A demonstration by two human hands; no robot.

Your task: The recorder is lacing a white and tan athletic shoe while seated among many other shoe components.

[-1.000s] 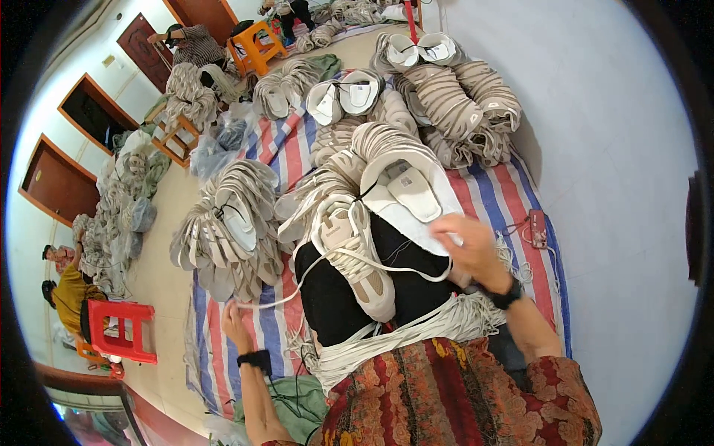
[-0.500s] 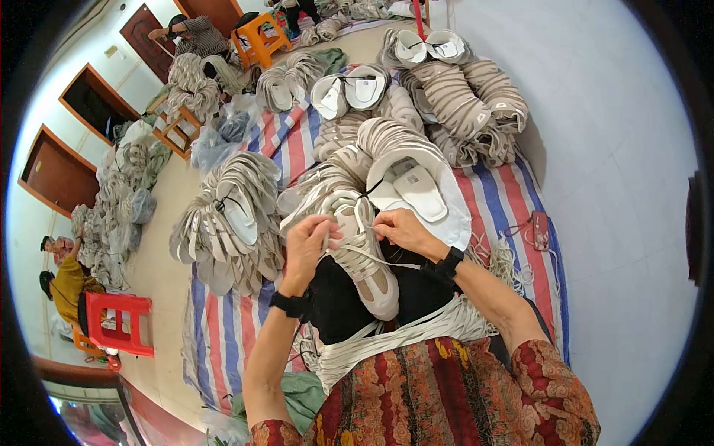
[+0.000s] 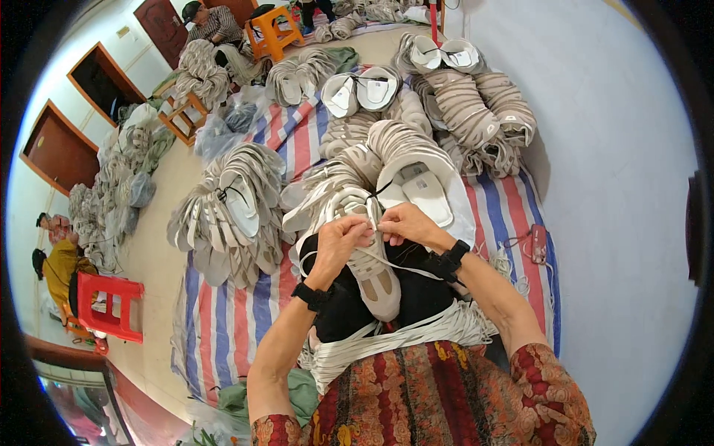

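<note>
A beige and white shoe upper (image 3: pixel 378 288) rests over my lap, toe toward me, its far end against a bundle of stacked uppers (image 3: pixel 416 160) tied with a black cord. My left hand (image 3: pixel 342 239) is closed in a pinch at the left side of the lacing. From the right, my right hand (image 3: pixel 409 224) pinches at the upper's opening, its fingertips close to the left ones. Both seem to grip a pale flat shoelace (image 3: pixel 398 263), whose loose lengths trail out to either side; the fingertips partly hide it. Many more laces (image 3: pixel 405 336) lie across my lap.
Another tied bundle of uppers (image 3: pixel 234 208) stands at left on the striped sheet (image 3: pixel 223 320). More stacks (image 3: pixel 468 104) sit farther back. A red stool (image 3: pixel 111 305) and an orange stool (image 3: pixel 274 33) stand near other people. A red object (image 3: pixel 537 244) lies at right, beside a white wall (image 3: pixel 617 186).
My left hand has moved right, toward the upper's opening and my right hand. Its fingers, looser before, are now pinched. The whole view has shifted slightly.
</note>
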